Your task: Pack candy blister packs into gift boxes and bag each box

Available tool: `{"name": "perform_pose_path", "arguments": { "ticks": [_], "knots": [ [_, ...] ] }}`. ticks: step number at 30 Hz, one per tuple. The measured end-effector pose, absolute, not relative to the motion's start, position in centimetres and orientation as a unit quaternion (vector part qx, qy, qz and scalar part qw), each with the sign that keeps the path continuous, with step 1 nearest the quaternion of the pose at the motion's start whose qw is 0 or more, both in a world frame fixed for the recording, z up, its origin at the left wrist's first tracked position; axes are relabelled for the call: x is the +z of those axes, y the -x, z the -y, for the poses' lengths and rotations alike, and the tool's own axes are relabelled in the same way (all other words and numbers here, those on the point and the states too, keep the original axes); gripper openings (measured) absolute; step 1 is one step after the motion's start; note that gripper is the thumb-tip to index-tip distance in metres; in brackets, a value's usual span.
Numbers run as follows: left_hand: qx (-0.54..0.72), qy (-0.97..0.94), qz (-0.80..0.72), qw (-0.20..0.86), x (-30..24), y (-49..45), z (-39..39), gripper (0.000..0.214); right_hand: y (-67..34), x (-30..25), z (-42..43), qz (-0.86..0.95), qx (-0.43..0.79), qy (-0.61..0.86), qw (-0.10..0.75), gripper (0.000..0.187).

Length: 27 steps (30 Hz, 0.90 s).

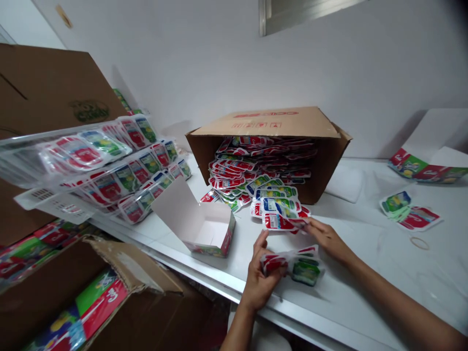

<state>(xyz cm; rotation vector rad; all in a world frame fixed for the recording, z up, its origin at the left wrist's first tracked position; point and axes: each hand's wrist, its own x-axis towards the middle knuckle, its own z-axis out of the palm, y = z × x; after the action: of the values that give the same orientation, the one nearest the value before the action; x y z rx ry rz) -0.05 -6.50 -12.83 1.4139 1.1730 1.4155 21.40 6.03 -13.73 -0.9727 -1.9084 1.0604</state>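
Fingers of my left hand [260, 280] grip a glossy sachet bundle [306, 271] over the white table [248, 246], right hand [330, 240] pinching another sachet [300, 223]. Sideways cardboard carton [270, 123] is crammed with flat packets [234, 168], open paperboard box [227, 238] nearby.

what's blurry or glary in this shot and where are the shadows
Head view: the packets in the left hand look blurred; head view: clear plastic at the left catches glare, and the middle cardboard box is shadowed inside.

Held packets [306, 273] — red and green, white-edged; middle carton [285, 126] — brown, red print; table [383, 248] white.
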Motion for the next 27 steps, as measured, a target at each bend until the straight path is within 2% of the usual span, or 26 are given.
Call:
{"name": "perform_pose_path", "arguments": {
  "ticks": [4, 7, 8, 9, 11, 13, 14, 16, 18, 21, 23, 27],
  "knots": [
    [0.563, -0.514, -0.456, 0.460, -13.3, -0.1, 6.6, 0.025, -22.3, -13.6, -1.3, 0.634, 0.631, 0.306, 0.325, 0.037],
    [0.578, -0.460, -0.449, 0.503, -13.3, -0.1, 6.8, 0.067, -22.0, -13.0, -1.0, 0.613, 0.688, 0.282, 0.266, 0.049],
    [0.575, -0.457, -0.454, 0.504, -13.2, 0.0, 6.8, 0.078, -21.7, -12.7, -1.6, 0.632, 0.670, 0.291, 0.260, 0.053],
    [0.566, -0.464, -0.459, 0.503, -13.1, 0.0, 6.8, 0.078, -21.3, -12.5, -2.5, 0.665, 0.626, 0.309, 0.265, 0.053],
    [0.543, -0.499, -0.462, 0.493, -12.9, 0.2, 6.8, 0.054, -20.2, -12.2, -4.8, 0.757, 0.469, 0.351, 0.290, 0.043],
    [0.530, -0.524, -0.457, 0.486, -13.0, 0.3, 6.8, 0.031, -18.8, -12.5, -7.1, 0.831, 0.292, 0.370, 0.296, 0.051],
    [0.526, -0.527, -0.457, 0.486, -13.0, 0.3, 6.8, 0.027, -18.2, -12.9, -8.0, 0.855, 0.230, 0.366, 0.287, 0.056],
    [0.517, -0.517, -0.470, 0.495, -13.2, 0.3, 6.9, 0.027, -17.6, -13.7, -9.2, 0.881, 0.171, 0.351, 0.266, 0.049],
    [0.508, -0.519, -0.478, 0.494, -13.3, 0.3, 6.9, 0.025, -17.8, -14.4, -9.4, 0.887, 0.162, 0.342, 0.265, 0.041],
    [0.531, -0.566, -0.457, 0.434, -13.1, 0.2, 6.8, 0.022, -19.5, -14.5, -7.7, 0.836, 0.240, 0.373, 0.323, 0.040],
    [0.548, -0.585, -0.455, 0.387, -13.0, 0.1, 6.7, 0.022, -20.8, -13.9, -5.5, 0.765, 0.374, 0.391, 0.349, 0.040],
    [0.552, -0.544, -0.472, 0.420, -13.2, 0.0, 6.8, 0.029, -22.3, -13.0, -1.2, 0.648, 0.610, 0.334, 0.310, 0.041]
  ]
}}
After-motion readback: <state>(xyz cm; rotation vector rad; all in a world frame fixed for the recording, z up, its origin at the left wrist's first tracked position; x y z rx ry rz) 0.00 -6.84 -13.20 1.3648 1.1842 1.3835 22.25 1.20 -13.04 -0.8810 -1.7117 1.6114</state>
